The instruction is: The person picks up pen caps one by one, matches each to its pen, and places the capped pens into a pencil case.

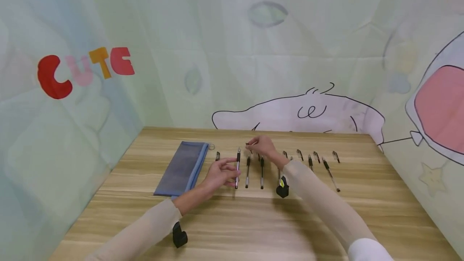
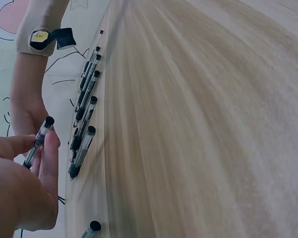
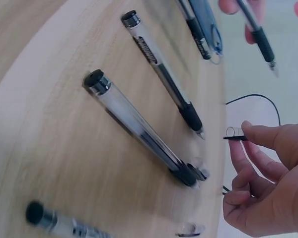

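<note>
In the head view, my left hand [image 1: 220,172] holds an uncapped clear pen [image 1: 238,167] with a black grip, tip pointing away from me. Thumb and fingers pinch its barrel, which the left wrist view shows lifted off the table. Just ahead and to the right, my right hand [image 1: 264,147] pinches a small clear pen cap with a black clip [image 3: 235,133] between thumb and fingers. Cap and pen tip are apart. Beneath the hands lie uncapped pens [image 3: 161,74] in a row. One capped pen [image 3: 197,34] lies beside the pouch, partly hidden by my left hand in the head view.
A blue zip pouch [image 1: 179,168] with a dark mesh face lies at the left on the wooden table [image 1: 232,224]. Loose caps [image 1: 316,156] lie along the far side, beyond further pens [image 1: 331,175]. A printed curtain [image 1: 203,51] stands behind the table.
</note>
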`<state>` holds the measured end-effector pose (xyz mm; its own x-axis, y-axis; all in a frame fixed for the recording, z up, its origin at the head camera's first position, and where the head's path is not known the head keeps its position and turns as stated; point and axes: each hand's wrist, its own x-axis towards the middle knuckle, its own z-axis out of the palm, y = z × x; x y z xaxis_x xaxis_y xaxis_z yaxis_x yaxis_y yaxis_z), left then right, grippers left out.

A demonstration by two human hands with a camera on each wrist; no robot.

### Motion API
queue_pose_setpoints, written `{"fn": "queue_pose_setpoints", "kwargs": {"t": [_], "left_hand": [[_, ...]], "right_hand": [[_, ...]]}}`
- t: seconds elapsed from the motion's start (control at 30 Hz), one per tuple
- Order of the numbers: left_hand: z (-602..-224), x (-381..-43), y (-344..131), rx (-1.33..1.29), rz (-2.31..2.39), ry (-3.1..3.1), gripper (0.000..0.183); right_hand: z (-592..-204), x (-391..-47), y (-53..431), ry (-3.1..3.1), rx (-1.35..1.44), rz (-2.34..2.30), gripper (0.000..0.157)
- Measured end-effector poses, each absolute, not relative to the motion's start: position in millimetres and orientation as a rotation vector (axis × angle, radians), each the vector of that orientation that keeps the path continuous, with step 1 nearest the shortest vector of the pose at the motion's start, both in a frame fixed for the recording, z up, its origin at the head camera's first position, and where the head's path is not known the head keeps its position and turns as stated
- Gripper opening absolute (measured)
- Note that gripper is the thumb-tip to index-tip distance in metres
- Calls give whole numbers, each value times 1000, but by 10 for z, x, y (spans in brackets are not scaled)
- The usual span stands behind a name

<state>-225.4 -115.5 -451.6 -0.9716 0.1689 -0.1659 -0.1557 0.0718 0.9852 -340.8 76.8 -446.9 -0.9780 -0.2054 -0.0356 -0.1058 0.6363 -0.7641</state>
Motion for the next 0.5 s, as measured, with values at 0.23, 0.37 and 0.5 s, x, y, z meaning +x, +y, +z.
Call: {"fn": "queue_pose_setpoints", "kwargs": {"t": [0.23,0.37,0.5], "left_hand": [[-4534,-2268,-1108,9,1995,2118,54],[-4531,-2273,-1082,10,1990,2115,54],[-4536,-2279,-1054,20,1990,2095,55]], "right_hand": [[-4365,-3322,939,2590,-223,-1397,26],[-4317,-3292,1049,2530,-232,-1441,28],[-4261,-3264,1165,2440,-200,-1486,34]]}}
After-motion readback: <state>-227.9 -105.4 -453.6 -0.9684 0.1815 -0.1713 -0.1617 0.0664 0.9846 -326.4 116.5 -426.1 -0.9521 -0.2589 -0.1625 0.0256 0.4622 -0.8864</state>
